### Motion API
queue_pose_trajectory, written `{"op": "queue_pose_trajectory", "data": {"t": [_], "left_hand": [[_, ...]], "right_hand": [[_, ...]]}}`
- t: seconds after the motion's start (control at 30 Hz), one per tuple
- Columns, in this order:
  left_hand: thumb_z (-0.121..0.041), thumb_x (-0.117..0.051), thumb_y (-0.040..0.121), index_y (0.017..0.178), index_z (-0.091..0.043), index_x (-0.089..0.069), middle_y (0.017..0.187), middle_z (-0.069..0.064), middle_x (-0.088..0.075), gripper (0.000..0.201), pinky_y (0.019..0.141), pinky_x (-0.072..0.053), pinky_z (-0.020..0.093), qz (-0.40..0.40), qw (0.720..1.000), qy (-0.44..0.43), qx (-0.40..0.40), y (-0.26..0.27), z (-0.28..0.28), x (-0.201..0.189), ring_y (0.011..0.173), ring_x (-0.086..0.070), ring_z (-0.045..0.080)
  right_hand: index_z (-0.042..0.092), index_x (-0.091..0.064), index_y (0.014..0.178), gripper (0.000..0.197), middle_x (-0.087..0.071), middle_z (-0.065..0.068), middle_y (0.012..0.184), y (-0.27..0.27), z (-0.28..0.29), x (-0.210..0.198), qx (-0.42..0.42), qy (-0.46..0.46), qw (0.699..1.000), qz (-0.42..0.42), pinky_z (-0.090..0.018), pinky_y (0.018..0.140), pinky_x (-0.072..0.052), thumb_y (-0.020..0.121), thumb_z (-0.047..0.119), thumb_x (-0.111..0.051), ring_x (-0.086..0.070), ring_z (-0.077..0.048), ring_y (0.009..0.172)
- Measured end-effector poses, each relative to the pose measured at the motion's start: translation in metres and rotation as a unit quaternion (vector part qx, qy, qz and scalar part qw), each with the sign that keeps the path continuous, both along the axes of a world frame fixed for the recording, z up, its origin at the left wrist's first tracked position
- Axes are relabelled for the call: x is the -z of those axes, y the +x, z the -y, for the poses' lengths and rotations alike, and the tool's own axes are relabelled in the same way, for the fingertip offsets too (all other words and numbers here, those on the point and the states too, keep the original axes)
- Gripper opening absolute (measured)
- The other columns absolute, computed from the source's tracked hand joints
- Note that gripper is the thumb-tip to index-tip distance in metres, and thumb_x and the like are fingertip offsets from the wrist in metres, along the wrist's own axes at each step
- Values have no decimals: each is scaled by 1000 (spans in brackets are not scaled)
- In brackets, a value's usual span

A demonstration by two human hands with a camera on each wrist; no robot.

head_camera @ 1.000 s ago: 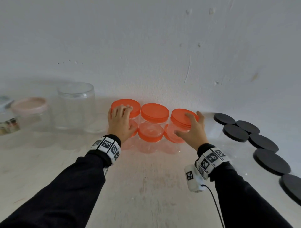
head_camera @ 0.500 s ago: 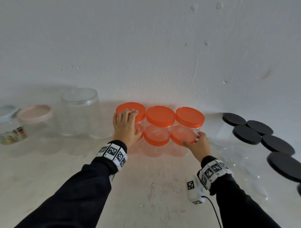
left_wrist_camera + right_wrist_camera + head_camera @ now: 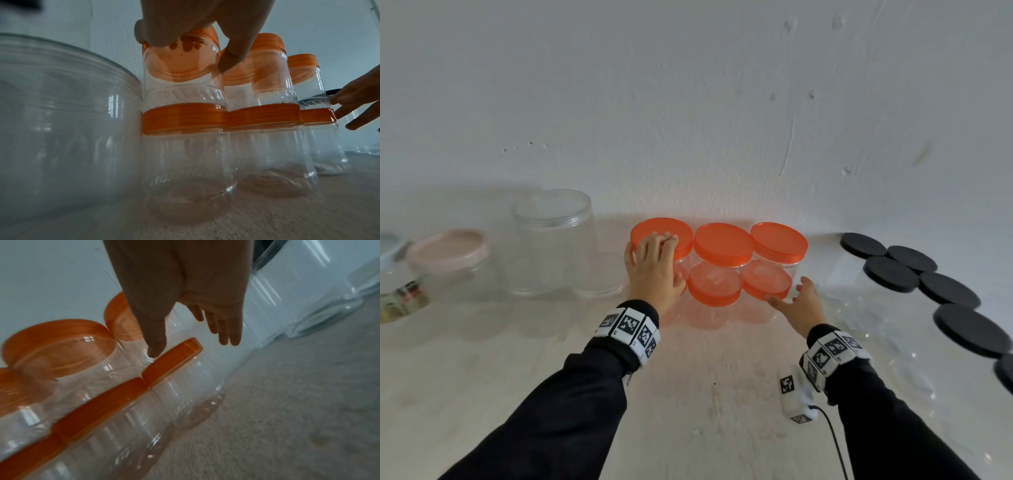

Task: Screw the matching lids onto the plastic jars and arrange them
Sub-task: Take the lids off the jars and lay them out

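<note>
Clear plastic jars with orange lids are stacked two high in three columns against the wall. The upper lids (image 3: 723,241) and lower lids (image 3: 715,287) are all on. My left hand (image 3: 654,270) drapes over the upper left jar (image 3: 661,231); in the left wrist view the left hand (image 3: 185,32) presses fingertips on that lid, with the thumb down the jar's side. My right hand (image 3: 796,303) has straight fingers. In the right wrist view the right hand (image 3: 191,337) touches its thumb to where the upper right jar meets the lower right lid (image 3: 170,358).
A tall clear jar with a clear lid (image 3: 553,240) and a pink-lidded container (image 3: 448,253) stand to the left. Several black lids (image 3: 893,274) on clear jars curve along the right. A white tagged device with a cable (image 3: 796,397) lies beside my right wrist.
My right hand has come down from the upper right lid to the lower right lid's level. My left hand stays on the upper left jar.
</note>
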State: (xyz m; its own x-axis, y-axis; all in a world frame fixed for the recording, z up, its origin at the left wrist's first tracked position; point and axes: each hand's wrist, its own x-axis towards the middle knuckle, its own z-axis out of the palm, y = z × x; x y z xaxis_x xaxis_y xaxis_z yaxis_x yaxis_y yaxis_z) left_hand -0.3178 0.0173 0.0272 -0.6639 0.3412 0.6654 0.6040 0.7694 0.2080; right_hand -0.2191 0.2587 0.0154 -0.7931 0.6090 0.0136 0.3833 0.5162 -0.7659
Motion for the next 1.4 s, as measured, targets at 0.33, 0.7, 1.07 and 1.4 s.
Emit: {"op": "queue_pose_trajectory", "data": {"t": [0.33,0.7,1.07,1.4], "left_hand": [[-30,-47,94,122,-13,-57,127,4,-55,34,110,-2,56,87,993,12,-73,24,-5,-43,122,-45,22],[-10,-58,86,105,-6,-62,102,3,-64,19,78,-35,1,193,912,100,348,144,-168,-58,93,-57,11],[-27,-63,86,134,-22,-40,140,-3,-36,54,93,-34,25,340,858,90,374,190,-297,-28,125,-38,12],[-20,-79,71,126,-13,-48,126,1,-41,63,97,-37,25,341,864,97,358,199,-329,-19,113,-41,9]], "right_hand": [[12,-51,123,41,-44,-2,128,108,-14,-46,-95,182,978,-31,-23,88,-35,86,28,-64,-45,-18,116],[22,-57,117,45,-41,8,134,245,-91,-85,-117,356,927,-14,-24,76,-38,80,46,-65,-38,-13,121],[26,-52,126,44,-35,-3,131,293,-163,-51,-115,315,942,16,-22,90,-32,84,21,-65,-30,-23,120],[21,-58,121,42,-38,-7,129,307,-195,-50,-143,297,944,-14,-25,94,-34,80,15,-68,-32,-26,119]]}}
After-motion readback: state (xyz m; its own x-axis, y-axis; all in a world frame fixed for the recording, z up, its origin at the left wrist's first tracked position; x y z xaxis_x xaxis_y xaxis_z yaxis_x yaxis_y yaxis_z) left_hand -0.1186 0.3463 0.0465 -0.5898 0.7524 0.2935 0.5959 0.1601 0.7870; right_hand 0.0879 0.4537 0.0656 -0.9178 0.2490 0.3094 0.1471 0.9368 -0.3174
